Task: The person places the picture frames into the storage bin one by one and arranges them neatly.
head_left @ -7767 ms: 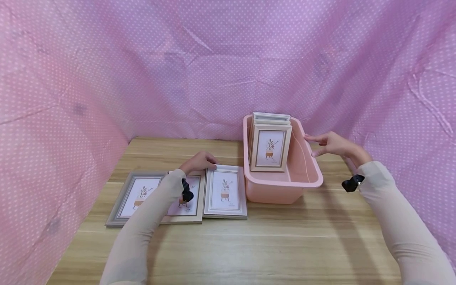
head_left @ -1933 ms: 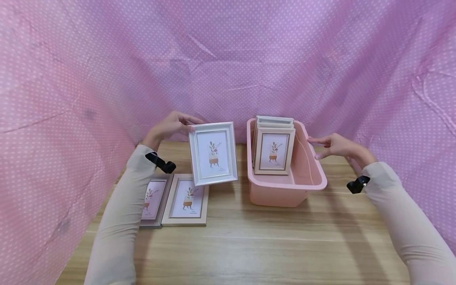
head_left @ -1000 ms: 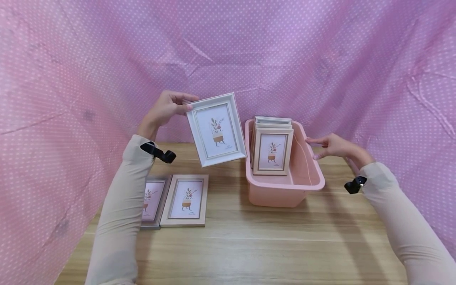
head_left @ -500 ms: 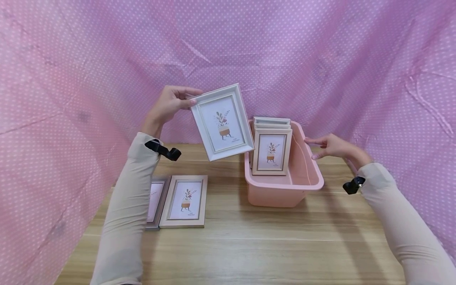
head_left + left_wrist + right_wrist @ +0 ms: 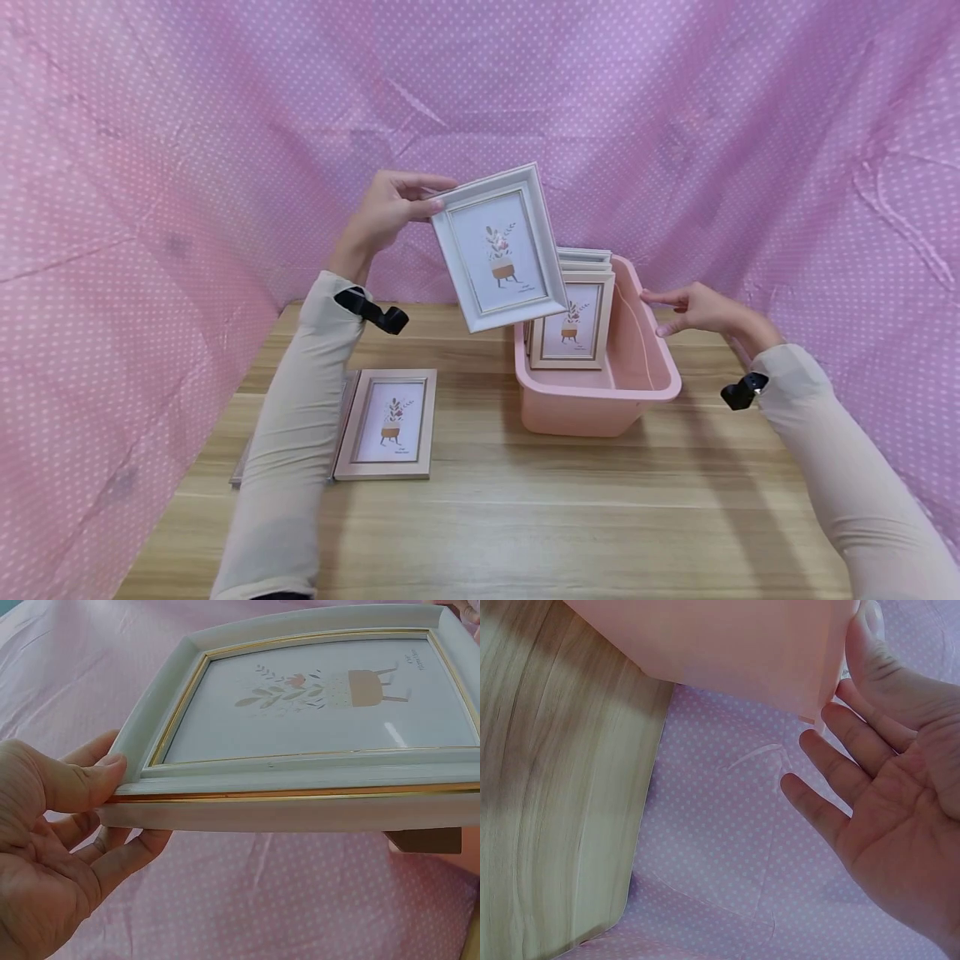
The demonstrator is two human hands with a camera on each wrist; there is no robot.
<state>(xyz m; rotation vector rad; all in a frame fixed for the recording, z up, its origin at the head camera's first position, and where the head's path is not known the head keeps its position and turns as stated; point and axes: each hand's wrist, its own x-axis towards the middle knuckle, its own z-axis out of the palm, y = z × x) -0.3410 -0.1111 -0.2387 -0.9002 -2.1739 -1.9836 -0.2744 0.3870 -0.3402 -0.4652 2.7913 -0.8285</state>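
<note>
My left hand (image 5: 393, 208) pinches the upper left corner of a white picture frame (image 5: 498, 250), thumb on its front and fingers behind. The picture frame hangs tilted in the air, its lower right corner over the left side of a pink plastic bin (image 5: 585, 414). Inside the bin, a cream picture frame (image 5: 581, 325) stands in front of several others (image 5: 588, 257), partly hidden by the white one. My right hand (image 5: 701, 308) touches the bin's right rim with thumb and fingertips; its fingers (image 5: 832, 765) are spread and nearly straight in the right wrist view.
Another cream picture frame (image 5: 386, 425) lies face up on the wooden table (image 5: 525, 533). A grey picture frame (image 5: 348, 396) beside it is mostly hidden under the left sleeve (image 5: 288, 450). Pink dotted cloth (image 5: 480, 83) hangs behind and at both sides.
My left hand has lifted the white picture frame off the table, then carried it up and right until it overlaps the bin. The right hand has stayed at the rim.
</note>
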